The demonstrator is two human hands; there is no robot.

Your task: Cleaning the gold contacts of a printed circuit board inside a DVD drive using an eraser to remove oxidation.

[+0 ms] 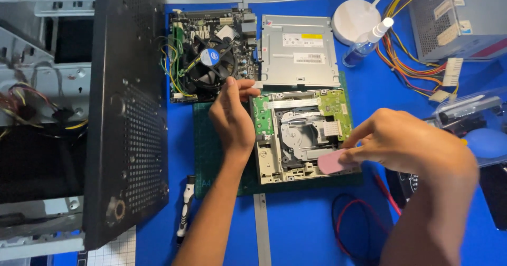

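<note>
Far left: open metal PC case w/ loose wire bundles inside, its black perforated side panel standing upright just right of it. Near the panel's lower right edge a black screwdriver lies on the blue table, and a metal ruler lies a bit further right, near edge. Centre far: motherboard w/ round black CPU fan, coloured wires along its left side. Just right of it, far, a grey metal drive cover lies flat. Left hand sits btwn motherboard and the opened optical drive, fingers pinched on the drive's far-left corner, gripping its edge. The drive rests on a dark green cutting mat, centre of table, lid off, green circuit boards and metal mechanism exposed. Right hand comes in from the right, fingers closed around a pink eraser, which touches the drive's near-right corner; hand is motion-blurred. Near, below the drive, red and black cables loop on the table. Far right: white round lamp base, small spray bottle beside it, power supply unit w/ orange-yellow wiring spilling left, clear plastic box holding a blue air blower.
</note>
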